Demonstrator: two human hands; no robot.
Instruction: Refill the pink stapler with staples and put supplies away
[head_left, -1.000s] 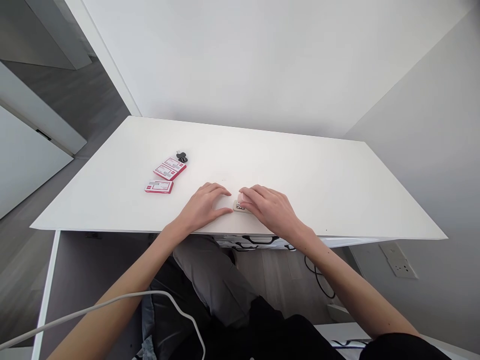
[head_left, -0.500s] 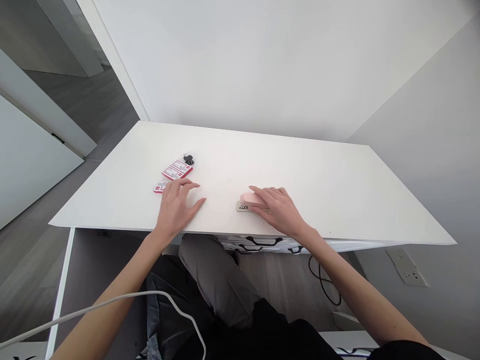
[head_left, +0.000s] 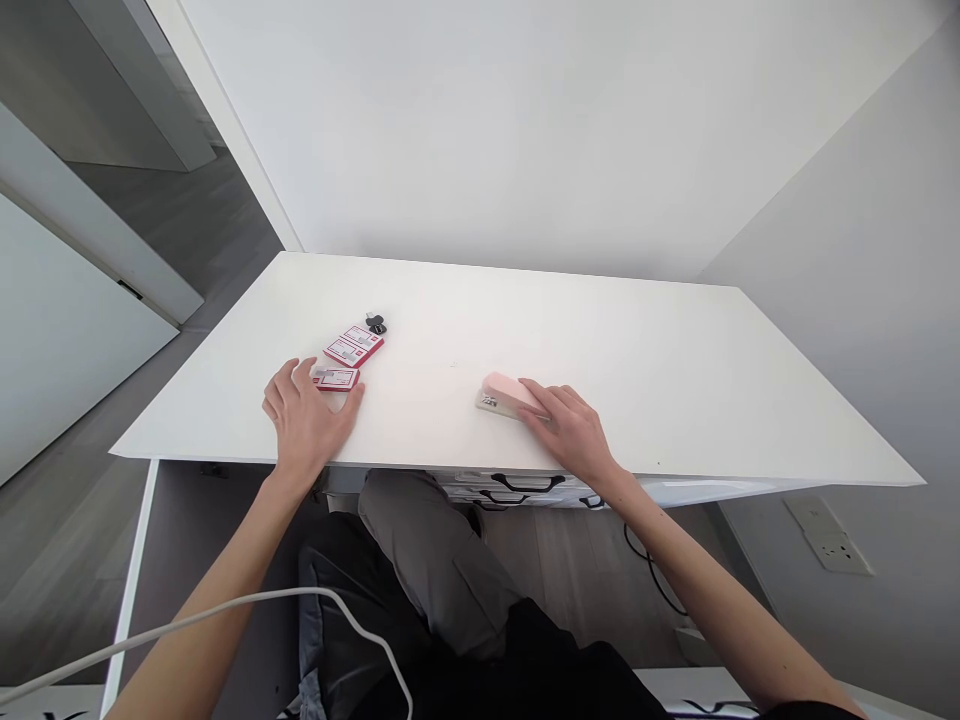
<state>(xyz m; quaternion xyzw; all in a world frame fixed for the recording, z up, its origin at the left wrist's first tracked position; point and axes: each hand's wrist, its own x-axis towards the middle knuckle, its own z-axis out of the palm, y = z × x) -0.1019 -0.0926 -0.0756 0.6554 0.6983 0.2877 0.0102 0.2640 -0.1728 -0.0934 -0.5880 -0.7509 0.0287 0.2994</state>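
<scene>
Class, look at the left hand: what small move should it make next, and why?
Probably close the left hand gently on the nearest red-and-white box: it is spread open about that box's two ends, though contact is hard to tell, while the right hand is occupied holding the pink stapler.

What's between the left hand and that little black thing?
In the head view, red-and-white boxes lie between the left hand and the little black thing; the nearest box is right by the hand.
</scene>
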